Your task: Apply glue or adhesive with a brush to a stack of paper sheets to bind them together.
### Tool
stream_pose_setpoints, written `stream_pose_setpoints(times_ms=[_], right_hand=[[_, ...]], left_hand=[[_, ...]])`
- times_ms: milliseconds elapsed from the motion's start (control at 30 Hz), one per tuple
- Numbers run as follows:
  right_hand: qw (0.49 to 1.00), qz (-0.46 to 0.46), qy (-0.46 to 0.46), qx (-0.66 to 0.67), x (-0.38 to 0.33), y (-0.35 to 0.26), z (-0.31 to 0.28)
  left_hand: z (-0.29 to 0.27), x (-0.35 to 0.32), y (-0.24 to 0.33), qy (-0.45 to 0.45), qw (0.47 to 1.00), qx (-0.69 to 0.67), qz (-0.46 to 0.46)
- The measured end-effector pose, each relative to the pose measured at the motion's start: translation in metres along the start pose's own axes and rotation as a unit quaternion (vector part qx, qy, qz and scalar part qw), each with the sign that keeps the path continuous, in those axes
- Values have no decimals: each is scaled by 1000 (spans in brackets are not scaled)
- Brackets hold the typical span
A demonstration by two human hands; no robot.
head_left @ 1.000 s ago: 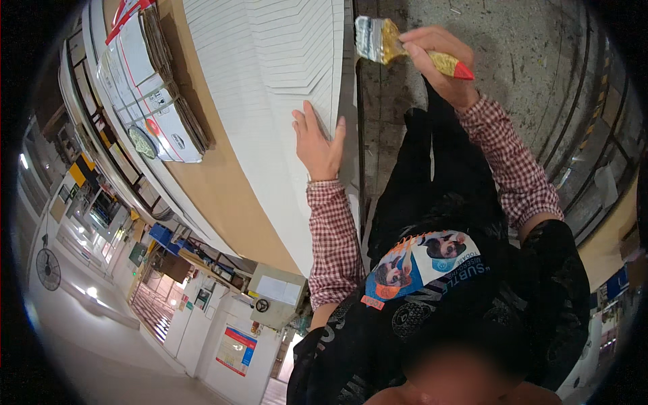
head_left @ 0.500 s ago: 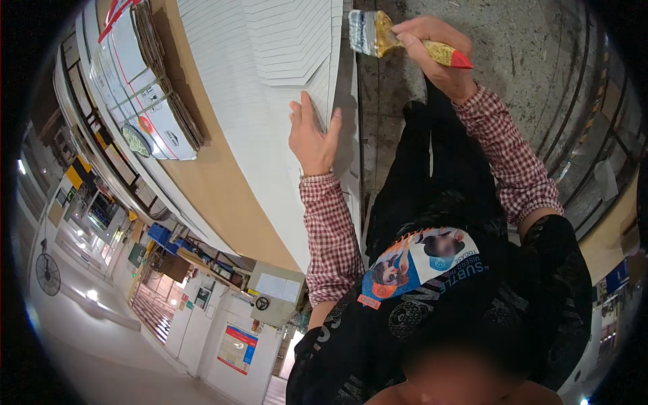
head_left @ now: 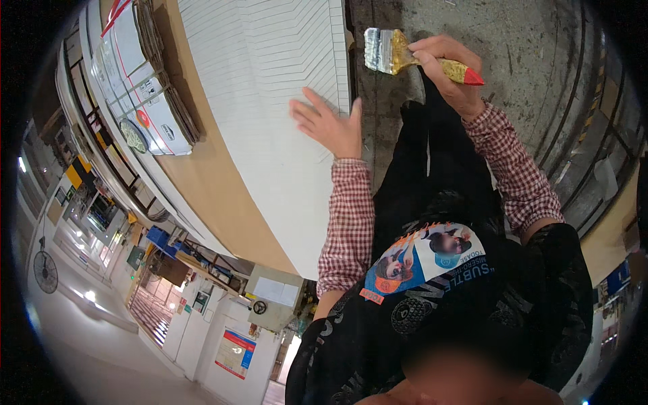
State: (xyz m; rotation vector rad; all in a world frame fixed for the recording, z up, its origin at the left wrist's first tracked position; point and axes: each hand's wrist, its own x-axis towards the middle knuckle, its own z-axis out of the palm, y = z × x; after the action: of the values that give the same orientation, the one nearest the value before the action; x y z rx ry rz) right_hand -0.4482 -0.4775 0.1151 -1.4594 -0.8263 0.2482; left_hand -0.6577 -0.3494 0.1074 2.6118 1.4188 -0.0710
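Over the white sheets [head_left: 260, 115], my left hand [head_left: 335, 129] lies with its fingers spread and holds nothing. Its thumb is by the sheets' right edge. The sheets overlap, their staggered edges making a stepped fan of lines toward the far end. My right hand [head_left: 453, 75] is closed round the handle of a wide paintbrush [head_left: 403, 52], held out over the floor to the right of the table. The brush has pale, coated bristles pointing left, a metal band smeared with white, and a yellowish handle with a red tip.
Brown board [head_left: 209, 145] covers the table left of the sheets. On it stands a strapped bundle of folded cardboard [head_left: 145, 94]. The grey concrete floor [head_left: 513, 61] lies right of the table edge. A wall fan [head_left: 46, 271] and a control box with a handwheel [head_left: 260, 307] are farther off.
My left hand has shifted right to the sheets' edge. A shorter pile whose near end showed under the fingertips no longer stands out. The brush has come slightly nearer and right.
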Motion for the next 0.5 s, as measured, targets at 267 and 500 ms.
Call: stream_pose_setpoints(times_ms=[267, 500], right_hand=[[999, -25, -7, -19, -5, 3, 6], [1000, -6, 16, -7, 15, 5, 14]], left_hand=[[-40, -13, -27, -86, 996, -7, 34], [-65, -10, -33, -113, 982, -135, 73]])
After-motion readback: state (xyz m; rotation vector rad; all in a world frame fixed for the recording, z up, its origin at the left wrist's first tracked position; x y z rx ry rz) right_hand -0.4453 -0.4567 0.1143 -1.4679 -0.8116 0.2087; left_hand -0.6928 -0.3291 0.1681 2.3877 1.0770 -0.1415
